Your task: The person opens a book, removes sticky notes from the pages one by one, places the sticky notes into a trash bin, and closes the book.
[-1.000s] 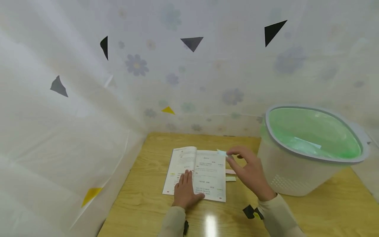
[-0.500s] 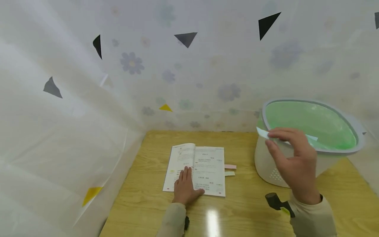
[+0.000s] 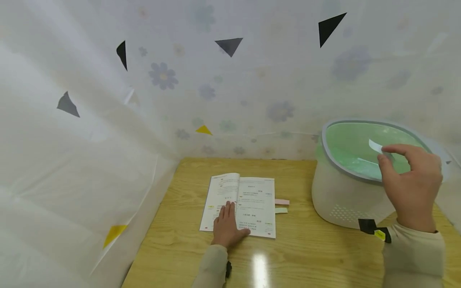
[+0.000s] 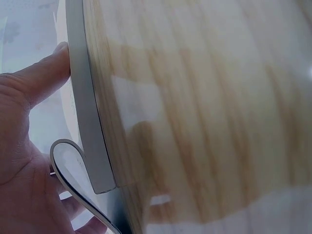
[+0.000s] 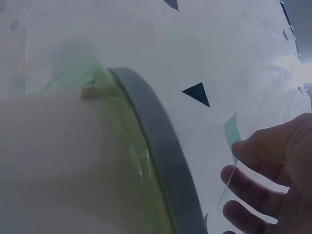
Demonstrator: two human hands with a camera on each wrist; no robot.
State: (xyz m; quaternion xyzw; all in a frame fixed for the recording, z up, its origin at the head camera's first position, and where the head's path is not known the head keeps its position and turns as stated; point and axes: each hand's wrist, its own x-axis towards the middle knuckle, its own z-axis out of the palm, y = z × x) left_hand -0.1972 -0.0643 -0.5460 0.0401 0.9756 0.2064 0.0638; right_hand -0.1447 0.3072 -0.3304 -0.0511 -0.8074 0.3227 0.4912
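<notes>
Here's my right hand over the basket, thumb and forefinger pinched together on a pale strip, the other fingers loosely bent. The whole thing turns on this: the strip against the basket's mouth beneath it. From my fingertips the strip slants off to the left and away from me, with a slight bow along its length. In the right wrist view a thin edge-on line runs past the fingertips the other way, likely the rest of the same strip.

And the rim! In that wrist view there's a clear gap between it and my fingers; nothing touches. In the head view the strip lies well within the rim's outline, against the green liner. How high above it, I can't tell. Below and left of those fingertips, another strip shows inside the basket.

Left hand? Well apart, far to the left and nowhere near the strip; the right is plainly the nearer one. Those fingers lie flat on the spread book, thumb held wide, on the desk. Beyond that thumb, a pink tab and a pale green tab jut from the page edge.
</notes>
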